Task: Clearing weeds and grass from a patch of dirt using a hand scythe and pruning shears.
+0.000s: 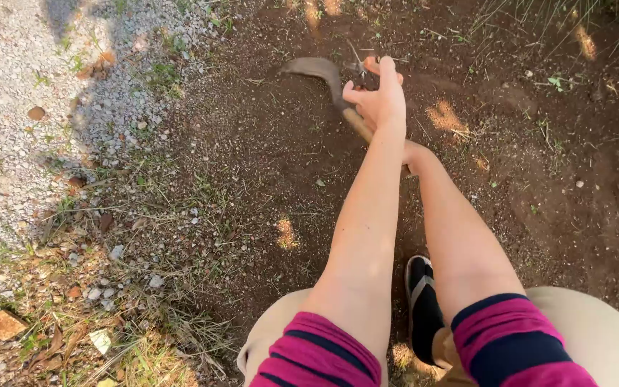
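My left hand reaches forward over the bare brown soil, its fingers closed around a small tuft of thin dark weed stems. Just beside that tuft lies the curved metal blade of a sickle, slightly blurred. The sickle's wooden handle runs down and to the right under my left wrist. My right hand is mostly hidden behind my left forearm, at the end of that handle, and appears closed on it.
Grey gravel covers the upper left. Dry grass, leaves and small stones lie at the lower left. My black sandal rests on the soil between my beige-clad knees. Thin grass edges the top right.
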